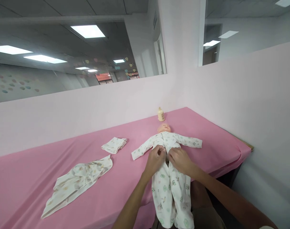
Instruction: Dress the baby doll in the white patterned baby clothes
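A baby doll [164, 128] lies on its back on the pink-covered table [64, 159], dressed in a white printed sleepsuit [170, 184] whose legs hang over the near edge. My left hand [155, 158] and my right hand [179, 159] are both at the doll's belly, fingers curled and pinching the two front edges of the sleepsuit beside its opening.
A small cream bottle [161, 114] stands just beyond the doll's head. A folded printed cloth [113, 144] and a spread printed garment [75, 183] lie to the left. A pink partition wall [231, 95] runs behind and to the right of the table.
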Action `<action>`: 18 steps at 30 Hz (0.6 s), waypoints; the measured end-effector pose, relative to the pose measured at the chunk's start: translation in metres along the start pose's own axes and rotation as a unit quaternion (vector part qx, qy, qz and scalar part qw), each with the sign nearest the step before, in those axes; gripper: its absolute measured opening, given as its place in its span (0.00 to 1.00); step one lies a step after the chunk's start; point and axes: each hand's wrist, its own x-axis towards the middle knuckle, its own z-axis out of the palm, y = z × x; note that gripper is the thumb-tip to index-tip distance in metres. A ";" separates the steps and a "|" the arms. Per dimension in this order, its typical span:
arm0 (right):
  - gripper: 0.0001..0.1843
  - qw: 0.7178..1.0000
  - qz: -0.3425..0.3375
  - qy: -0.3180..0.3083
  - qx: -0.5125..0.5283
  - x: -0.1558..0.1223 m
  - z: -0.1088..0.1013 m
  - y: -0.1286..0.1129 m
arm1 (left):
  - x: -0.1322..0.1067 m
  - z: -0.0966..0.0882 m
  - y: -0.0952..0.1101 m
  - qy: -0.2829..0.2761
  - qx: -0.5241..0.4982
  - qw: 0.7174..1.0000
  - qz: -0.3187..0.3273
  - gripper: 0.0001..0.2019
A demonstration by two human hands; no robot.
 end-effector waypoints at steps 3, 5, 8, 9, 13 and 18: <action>0.12 0.989 -0.082 -0.121 -0.003 0.003 0.002 -0.006 | 0.005 -0.004 -0.003 0.027 -0.004 0.999 -0.033 0.07; 0.12 0.983 -0.079 -0.147 0.070 0.007 0.001 -0.005 | 0.004 -0.005 -0.006 0.038 0.080 0.995 -0.041 0.08; 0.13 0.974 -0.009 -0.118 0.192 0.011 -0.005 0.003 | -0.005 -0.002 -0.008 -0.007 0.194 0.980 -0.043 0.07; 0.12 0.970 0.020 -0.099 0.219 0.012 -0.006 0.006 | -0.008 0.000 -0.008 -0.028 0.219 0.975 -0.035 0.07; 0.09 0.955 0.109 -0.025 0.274 0.016 -0.004 0.016 | -0.014 0.006 -0.006 -0.082 0.300 0.950 -0.007 0.08; 0.09 0.941 0.144 0.023 0.304 0.034 0.006 0.024 | -0.010 0.006 0.002 -0.085 0.254 0.964 0.000 0.09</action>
